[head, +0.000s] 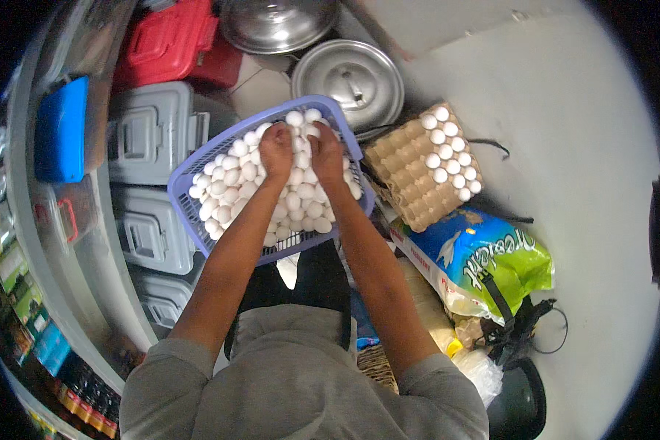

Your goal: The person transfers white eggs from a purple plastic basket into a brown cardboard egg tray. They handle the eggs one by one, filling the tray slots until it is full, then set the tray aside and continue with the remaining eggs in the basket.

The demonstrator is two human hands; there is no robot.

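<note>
A purple plastic basket (pixel 218 144) in front of me holds a heap of white eggs (pixel 293 201). My left hand (pixel 277 153) reaches into the upper part of the heap, its fingers curled down among the eggs. Beside it my right hand (pixel 326 152) is bent over more eggs near the basket's far right corner. The hands are a small gap apart, and whether either one grips an egg cannot be told. To the right lies a cardboard egg tray (pixel 407 165), its right-hand columns partly filled with white eggs (pixel 452 166) and its left-hand cups bare.
Stainless steel pot lids (pixel 363 82) are beyond the basket. Grey lidded bins (pixel 168 132) and a red bin (pixel 170 41) stand at the left, near a shelf with a blue container (pixel 63 132). A blue and green printed bag (pixel 495 247) and a dark bin (pixel 520 401) are at the right.
</note>
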